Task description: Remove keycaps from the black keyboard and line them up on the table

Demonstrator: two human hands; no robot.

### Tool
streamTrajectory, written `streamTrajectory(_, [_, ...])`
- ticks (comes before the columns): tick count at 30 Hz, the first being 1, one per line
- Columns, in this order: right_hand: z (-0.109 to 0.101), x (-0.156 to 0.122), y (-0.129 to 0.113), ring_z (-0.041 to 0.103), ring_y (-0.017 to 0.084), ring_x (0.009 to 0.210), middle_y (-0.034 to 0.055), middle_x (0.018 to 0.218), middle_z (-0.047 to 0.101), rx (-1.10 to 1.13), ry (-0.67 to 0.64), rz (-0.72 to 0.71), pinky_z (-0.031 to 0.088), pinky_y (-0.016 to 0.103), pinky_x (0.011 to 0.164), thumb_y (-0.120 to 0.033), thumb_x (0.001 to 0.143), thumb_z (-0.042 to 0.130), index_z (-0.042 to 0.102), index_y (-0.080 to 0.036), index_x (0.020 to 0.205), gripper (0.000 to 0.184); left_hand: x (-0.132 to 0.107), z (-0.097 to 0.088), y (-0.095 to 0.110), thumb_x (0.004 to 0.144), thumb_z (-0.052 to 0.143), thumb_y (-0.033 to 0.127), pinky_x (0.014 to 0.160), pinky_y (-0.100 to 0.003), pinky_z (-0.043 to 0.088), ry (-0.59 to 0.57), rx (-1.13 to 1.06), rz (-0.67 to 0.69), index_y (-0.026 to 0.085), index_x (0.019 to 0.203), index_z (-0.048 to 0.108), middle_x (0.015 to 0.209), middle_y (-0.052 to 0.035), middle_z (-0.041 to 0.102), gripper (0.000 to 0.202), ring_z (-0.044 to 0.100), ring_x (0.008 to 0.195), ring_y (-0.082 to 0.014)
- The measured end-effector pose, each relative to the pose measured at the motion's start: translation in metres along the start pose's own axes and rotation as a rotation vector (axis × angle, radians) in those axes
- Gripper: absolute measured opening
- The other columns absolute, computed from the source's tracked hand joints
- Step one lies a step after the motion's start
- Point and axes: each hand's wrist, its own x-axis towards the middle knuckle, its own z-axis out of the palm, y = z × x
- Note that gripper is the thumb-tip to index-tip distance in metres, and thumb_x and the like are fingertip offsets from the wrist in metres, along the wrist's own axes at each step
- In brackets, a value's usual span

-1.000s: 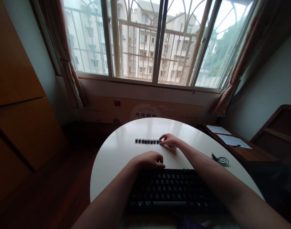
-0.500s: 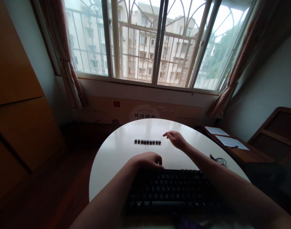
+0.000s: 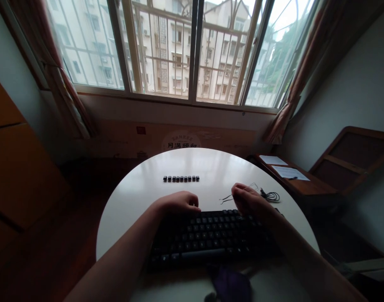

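Observation:
A black keyboard (image 3: 207,235) lies on the white round table (image 3: 125,209) in front of me. My left hand (image 3: 179,203) is curled over its far left edge, with the thumb by the top row. Closed above the keyboard's far right part, my right hand (image 3: 246,199) holds a thin wire keycap puller (image 3: 227,198). The puller's hooked ends stick out to the left, and fine wire loops show behind the fingers. Farther back, several black keycaps (image 3: 181,179) stand in a straight row.
A coiled black cable (image 3: 271,195) lies right of my right hand. At the near edge is a blurred purple item (image 3: 232,286). Papers (image 3: 291,172) and a pen lie on a brown wooden surface to the right. A barred window (image 3: 192,54) is ahead.
My right hand has moved from beside the keycap row back toward the keyboard's right side, and the wire puller now shows in it. My left hand stays on the keyboard. The view has shifted.

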Motion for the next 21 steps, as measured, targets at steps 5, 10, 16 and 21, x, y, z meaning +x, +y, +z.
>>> streamTrajectory(5, [0.002, 0.002, 0.014, 0.042, 0.009, 0.040, -0.0055, 0.050, 0.049, 0.046, 0.054, 0.049, 0.033, 0.019, 0.038, -0.031, 0.072, 0.054, 0.052, -0.019, 0.076, 0.013, 0.000, -0.002, 0.004, 0.083, 0.059, 0.052, 0.069, -0.027, 0.044, -0.009, -0.011, -0.013, 0.019, 0.095, 0.068, 0.096, -0.0035, 0.069, 0.036, 0.061, 0.085, -0.0198])
streamTrajectory(10, [0.001, 0.001, 0.018, 0.038, 0.009, 0.039, -0.0025, 0.044, 0.045, -0.148, 0.122, 0.018, 0.025, 0.020, 0.039, -0.030, 0.071, 0.045, 0.056, -0.017, 0.063, 0.019, 0.001, -0.003, 0.005, 0.082, 0.058, 0.054, 0.071, -0.027, 0.045, -0.030, -0.020, -0.033, 0.020, 0.095, 0.067, 0.098, -0.0032, 0.069, 0.037, 0.061, 0.087, -0.0200])
streamTrajectory(16, [0.002, 0.002, 0.020, 0.030, 0.008, 0.040, -0.0031, 0.042, 0.035, -0.160, 0.180, 0.011, 0.017, 0.022, 0.040, -0.029, 0.066, 0.043, 0.049, -0.018, 0.052, 0.019, 0.001, -0.003, 0.006, 0.083, 0.059, 0.052, 0.069, -0.027, 0.045, -0.022, -0.024, -0.045, 0.020, 0.095, 0.067, 0.099, -0.0034, 0.069, 0.035, 0.061, 0.087, -0.0200])
streamTrajectory(21, [0.006, 0.005, 0.017, 0.028, 0.008, 0.038, -0.0035, 0.040, 0.032, -0.153, 0.200, 0.076, 0.013, 0.022, 0.041, -0.032, 0.063, 0.045, 0.048, -0.019, 0.051, 0.018, 0.002, -0.002, 0.005, 0.083, 0.059, 0.052, 0.068, -0.026, 0.044, -0.018, -0.017, -0.030, 0.020, 0.094, 0.067, 0.095, -0.0028, 0.069, 0.035, 0.061, 0.085, -0.0195])
